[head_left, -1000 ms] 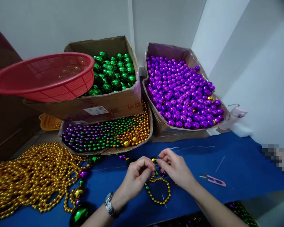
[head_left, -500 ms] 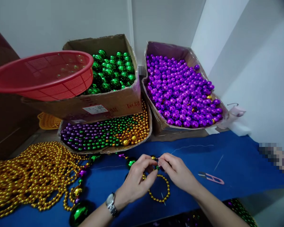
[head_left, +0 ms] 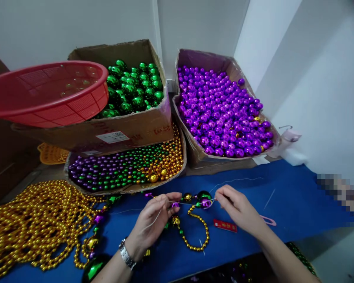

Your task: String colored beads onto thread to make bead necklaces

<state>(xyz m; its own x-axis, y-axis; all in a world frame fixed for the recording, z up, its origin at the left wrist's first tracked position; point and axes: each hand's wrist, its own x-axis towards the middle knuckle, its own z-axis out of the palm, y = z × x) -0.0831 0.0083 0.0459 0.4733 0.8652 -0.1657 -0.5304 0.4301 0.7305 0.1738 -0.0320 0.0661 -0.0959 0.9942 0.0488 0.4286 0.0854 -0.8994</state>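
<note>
My left hand and my right hand are apart over the blue cloth, each pinching a thin white thread stretched between them. The thread runs through a gold bead, a green ball and a purple bead near my right fingers. Below them hangs a loop of small gold beads lying on the cloth. A loose end of thread trails away behind my right hand. A watch sits on my left wrist.
At the back stand a box of purple balls, a box of green balls under a red basket, and a tray of mixed bead strings. Gold bead strings pile at left. A red tag and pink snips lie at right.
My hands have drawn apart, pulling the thread taut between them, and the green and purple beads now show on it. A red tag has come into view beside my right hand.
</note>
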